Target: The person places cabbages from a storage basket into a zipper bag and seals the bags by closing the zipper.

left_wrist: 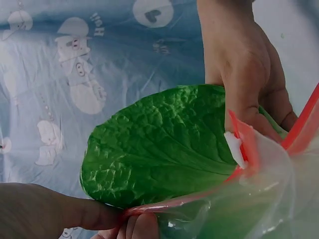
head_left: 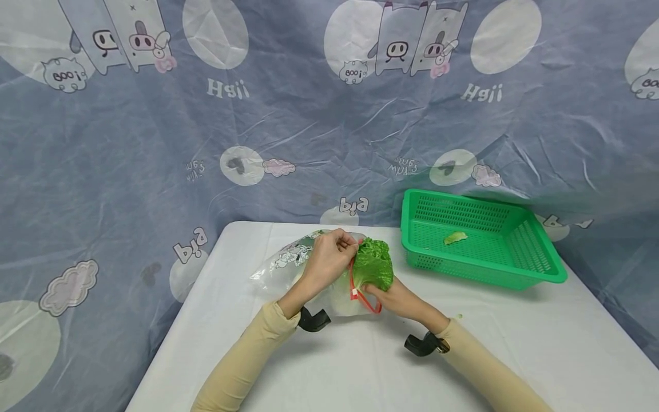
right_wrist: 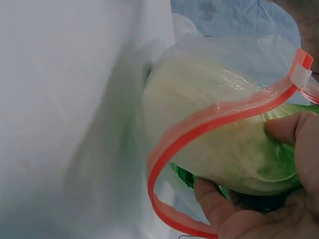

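A head of green leafy lettuce [head_left: 373, 264] lies partly inside a clear plastic zip bag [head_left: 280, 268], its leafy end sticking out of the mouth. Red zipper strips [right_wrist: 194, 127] edge that mouth, and a white slider [right_wrist: 300, 75] sits on them. My left hand [head_left: 329, 257] pinches the far side of the bag's rim between thumb and fingers, close to the leaves. From the right, my right hand [head_left: 400, 297] grips the lettuce, thumb on top and fingers underneath, at the opening. In the right wrist view the pale part of the lettuce shows through the plastic.
A green plastic basket [head_left: 484, 269] stands at the back right of the white table [head_left: 355, 366], with a loose leaf piece [head_left: 455, 237] in it. A tiny green scrap lies near my right wrist. A patterned blue-grey cloth [head_left: 288, 114] hangs behind the table.
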`<state>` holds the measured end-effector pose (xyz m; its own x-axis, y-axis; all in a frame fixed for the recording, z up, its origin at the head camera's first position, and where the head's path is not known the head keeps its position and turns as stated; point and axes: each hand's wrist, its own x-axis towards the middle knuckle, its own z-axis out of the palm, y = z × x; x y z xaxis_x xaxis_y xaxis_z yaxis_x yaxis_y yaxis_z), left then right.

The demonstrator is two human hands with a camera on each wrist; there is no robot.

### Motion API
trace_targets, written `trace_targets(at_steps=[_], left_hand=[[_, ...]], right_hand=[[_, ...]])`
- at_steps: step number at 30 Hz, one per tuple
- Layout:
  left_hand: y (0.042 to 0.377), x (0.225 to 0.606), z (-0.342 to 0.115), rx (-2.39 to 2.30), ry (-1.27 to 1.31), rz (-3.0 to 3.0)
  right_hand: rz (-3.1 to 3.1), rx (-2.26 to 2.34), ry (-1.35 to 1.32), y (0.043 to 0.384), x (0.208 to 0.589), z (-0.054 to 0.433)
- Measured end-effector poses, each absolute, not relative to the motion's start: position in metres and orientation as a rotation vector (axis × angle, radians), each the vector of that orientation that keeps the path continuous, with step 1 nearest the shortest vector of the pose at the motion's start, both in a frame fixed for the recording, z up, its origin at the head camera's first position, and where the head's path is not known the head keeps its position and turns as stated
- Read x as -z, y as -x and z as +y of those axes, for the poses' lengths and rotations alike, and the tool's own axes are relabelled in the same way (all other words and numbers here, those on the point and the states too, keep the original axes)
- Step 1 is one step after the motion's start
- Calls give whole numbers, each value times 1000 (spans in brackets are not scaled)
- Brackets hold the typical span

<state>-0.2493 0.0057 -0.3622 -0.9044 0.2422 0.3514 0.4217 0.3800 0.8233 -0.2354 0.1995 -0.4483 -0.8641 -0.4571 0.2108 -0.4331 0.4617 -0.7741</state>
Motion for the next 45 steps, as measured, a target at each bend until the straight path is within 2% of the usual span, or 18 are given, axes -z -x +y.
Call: trace_targets(at_steps=[8,14,22,29,39,45], left_hand=[[248,361,6,1499,598,-2459],[244,359,6,1495,633,-2446],[229,353,10,1515,755,-2441],[233,351,6,1555,661,-2408],[240,349,1,1625,617,-2405],[242,348,-1,1632,586,-2402]], right_hand=[[2708,1235,965,227,447,193],[2771,1233,965,231,445,188],[2791,1209,733,236,440,181],[2835,1287,472,233,438,172],[3037,1118,381,211,402,185],[3167,1061,234,218,399,203]])
